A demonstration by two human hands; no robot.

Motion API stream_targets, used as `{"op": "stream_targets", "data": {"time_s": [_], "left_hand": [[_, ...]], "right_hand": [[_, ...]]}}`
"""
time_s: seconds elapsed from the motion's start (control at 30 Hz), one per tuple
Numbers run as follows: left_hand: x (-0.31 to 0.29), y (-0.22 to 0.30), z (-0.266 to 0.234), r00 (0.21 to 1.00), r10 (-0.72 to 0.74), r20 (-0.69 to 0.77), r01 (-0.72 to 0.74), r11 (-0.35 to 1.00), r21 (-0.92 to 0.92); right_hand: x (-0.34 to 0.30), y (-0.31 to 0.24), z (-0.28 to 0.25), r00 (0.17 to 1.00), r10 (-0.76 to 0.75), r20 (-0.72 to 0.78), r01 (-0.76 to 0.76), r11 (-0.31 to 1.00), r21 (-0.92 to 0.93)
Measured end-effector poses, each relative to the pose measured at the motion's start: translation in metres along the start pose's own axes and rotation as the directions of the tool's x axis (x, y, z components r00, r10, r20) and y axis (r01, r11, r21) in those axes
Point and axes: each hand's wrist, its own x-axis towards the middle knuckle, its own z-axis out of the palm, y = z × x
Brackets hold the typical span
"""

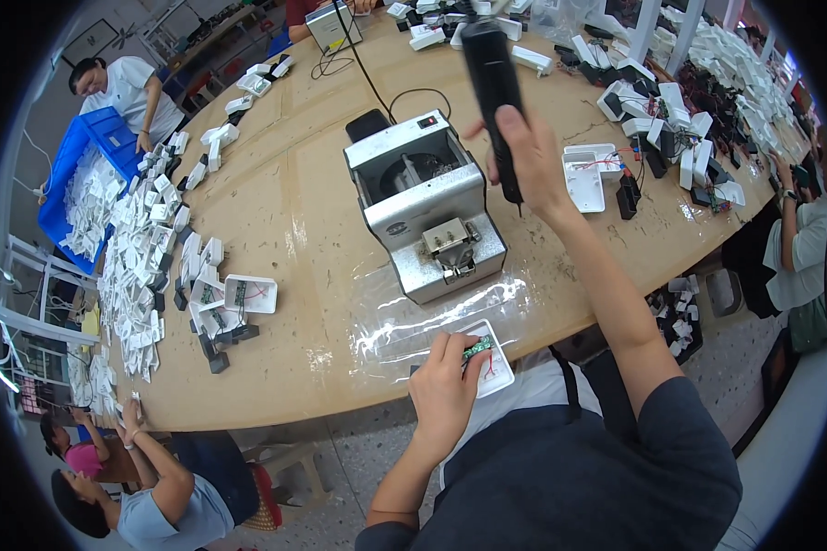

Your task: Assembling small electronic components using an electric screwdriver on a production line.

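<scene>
My left hand is closed at the table's near edge, fingers and thumb pinching a small green circuit board. That board lies over an open white plastic housing, where thin red wires show. Raised to the right of the metal screw feeder, my right hand wraps round a black electric screwdriver. Its bit points down beside the feeder, apart from the board. The screwdriver's upper end is blurred.
White housings with wires lie to the right, before a heap of parts. More white housings pile up at the left, near a blue bin. Clear plastic sheeting covers the table before the feeder. Several people work around it.
</scene>
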Motion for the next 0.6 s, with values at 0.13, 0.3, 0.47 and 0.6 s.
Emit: {"op": "stream_targets", "data": {"time_s": [0.13,0.3,0.47,0.6], "left_hand": [[0.000,0.000,-0.001,1.000,0.001,0.008,-0.001,1.000,-0.001],[0.000,0.000,-0.001,1.000,0.006,-0.001,-0.006,1.000,-0.003],[0.000,0.000,0.000,1.000,0.000,-0.005,0.000,1.000,-0.002],[-0.001,-0.002,0.000,1.000,0.008,-0.010,-0.008,1.000,0.001]], "right_hand": [[-0.026,-0.027,0.005,0.998,0.000,-0.063,0.019,0.954,0.300],[-0.034,-0.041,0.039,0.982,-0.184,0.040,0.154,0.908,0.389],[-0.039,-0.038,0.057,0.990,-0.069,0.125,0.013,0.915,0.403],[-0.039,-0.040,0.061,0.984,-0.067,0.167,0.003,0.933,0.359]]}}
